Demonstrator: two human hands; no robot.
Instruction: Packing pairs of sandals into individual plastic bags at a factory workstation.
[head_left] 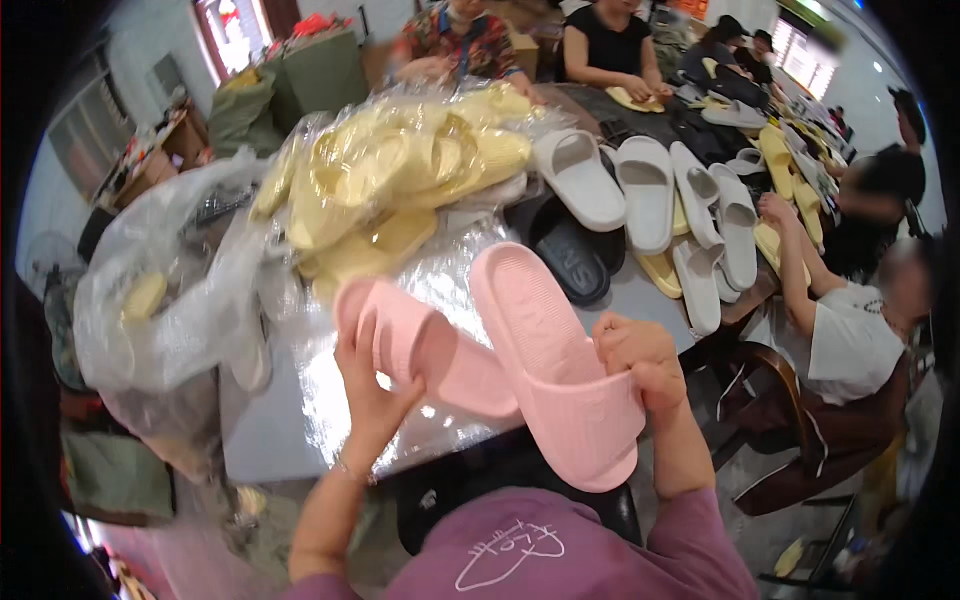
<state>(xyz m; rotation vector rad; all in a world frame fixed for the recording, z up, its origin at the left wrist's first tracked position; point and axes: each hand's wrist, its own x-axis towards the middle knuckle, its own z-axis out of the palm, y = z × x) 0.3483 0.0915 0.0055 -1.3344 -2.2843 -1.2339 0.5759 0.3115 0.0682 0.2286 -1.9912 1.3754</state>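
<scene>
My left hand [375, 385] is closed around a pink slide sandal [465, 365], thumb on one side and fingers on the other, near the strap. A second pink slide sandal [530, 310] is in my right hand [640, 360], whose fingers curl over the edge of its strap. This one is tilted, its toe end pointing away from me and its strap nearer my body. The two sandals meet or overlap above the front edge of the grey table [260, 430].
Yellow slides in clear plastic bags [400, 170] are heaped at the table's back left. Grey slides [645, 190] and a black slide [570, 250] lie at right. A large plastic bag [165, 330] hangs at left. Co-workers sit around, one at a chair [770, 400] on the right.
</scene>
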